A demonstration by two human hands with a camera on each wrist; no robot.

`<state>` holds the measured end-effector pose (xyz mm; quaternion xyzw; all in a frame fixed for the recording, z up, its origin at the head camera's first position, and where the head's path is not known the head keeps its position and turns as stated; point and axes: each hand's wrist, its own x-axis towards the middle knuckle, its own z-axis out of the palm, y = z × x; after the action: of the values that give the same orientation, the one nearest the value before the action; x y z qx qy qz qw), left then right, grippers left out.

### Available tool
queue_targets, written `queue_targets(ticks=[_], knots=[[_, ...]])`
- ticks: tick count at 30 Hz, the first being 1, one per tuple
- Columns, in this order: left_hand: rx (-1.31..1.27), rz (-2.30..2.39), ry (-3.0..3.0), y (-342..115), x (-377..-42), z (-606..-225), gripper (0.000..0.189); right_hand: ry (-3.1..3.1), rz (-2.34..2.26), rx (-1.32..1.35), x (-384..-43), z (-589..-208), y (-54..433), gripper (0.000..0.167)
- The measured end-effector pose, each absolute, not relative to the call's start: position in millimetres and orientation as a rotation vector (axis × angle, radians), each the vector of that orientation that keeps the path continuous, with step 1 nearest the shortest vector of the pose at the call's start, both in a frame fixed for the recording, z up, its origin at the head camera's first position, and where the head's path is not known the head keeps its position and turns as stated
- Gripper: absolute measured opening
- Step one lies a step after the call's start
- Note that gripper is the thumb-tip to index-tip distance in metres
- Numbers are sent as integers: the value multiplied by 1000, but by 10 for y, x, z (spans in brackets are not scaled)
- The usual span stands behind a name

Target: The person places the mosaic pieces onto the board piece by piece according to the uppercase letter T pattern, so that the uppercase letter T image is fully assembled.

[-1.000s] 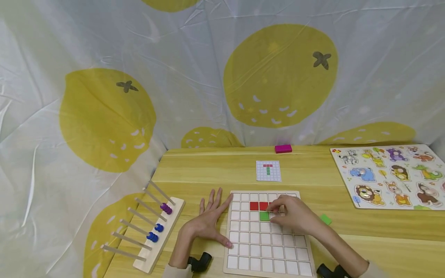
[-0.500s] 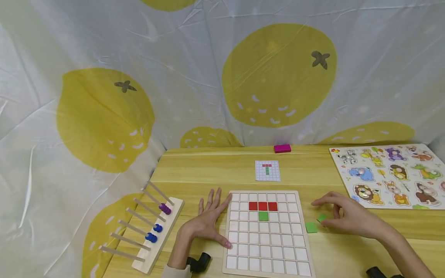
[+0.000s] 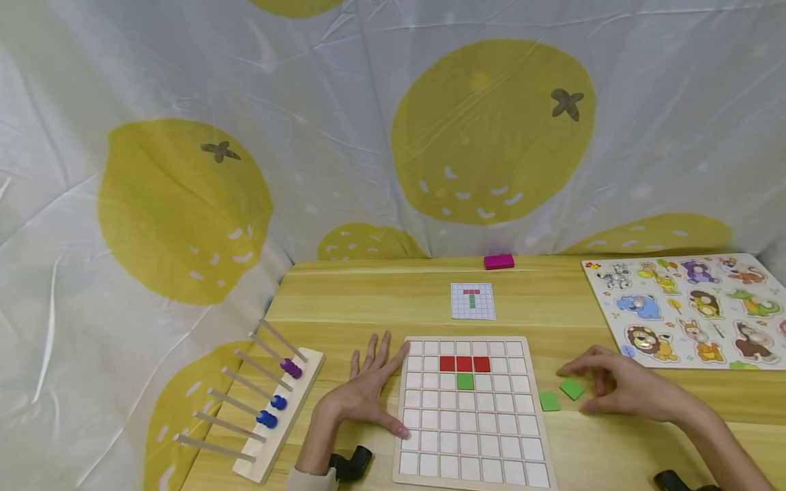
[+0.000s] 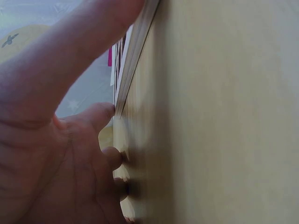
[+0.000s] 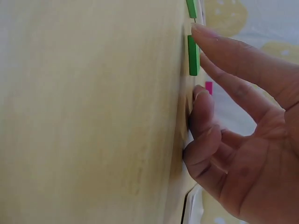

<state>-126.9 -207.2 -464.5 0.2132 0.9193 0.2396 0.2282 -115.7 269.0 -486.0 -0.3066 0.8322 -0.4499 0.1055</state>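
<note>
A wooden grid board (image 3: pixel 451 482) with white squares lies on the table. Three red tiles (image 3: pixel 464 364) form a row in it, with one green tile (image 3: pixel 465 381) under the middle one. My left hand (image 3: pixel 364 395) rests with fingers spread at the board's left edge, thumb and index finger touching it. Right of the board lie two loose green tiles, one close to the board (image 3: pixel 549 402) and one turned at an angle (image 3: pixel 572 389). My right hand (image 3: pixel 632 387) is around the angled tile, thumb and index finger apart; in the right wrist view this tile (image 5: pixel 193 55) sits near the thumb tip.
Behind the board lies a pattern card (image 3: pixel 473 301) with a red and green T. A magenta block (image 3: pixel 499 262) is farther back. An animal puzzle board (image 3: pixel 688 310) lies at right, and a peg rack (image 3: pixel 282 416) with purple and blue beads stands at left.
My right hand has left the third red tile on the board and moved right to the loose green tiles. The angled tile has shifted slightly. My left hand has stayed put.
</note>
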Motion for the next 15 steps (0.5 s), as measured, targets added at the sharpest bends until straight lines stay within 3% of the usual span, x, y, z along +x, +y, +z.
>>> queue_targets(ticks=[15], knots=[[587,665,2534,-2065,-1268,-4644,143,2406,-1343,-862,-1185,-4880,2671,37]])
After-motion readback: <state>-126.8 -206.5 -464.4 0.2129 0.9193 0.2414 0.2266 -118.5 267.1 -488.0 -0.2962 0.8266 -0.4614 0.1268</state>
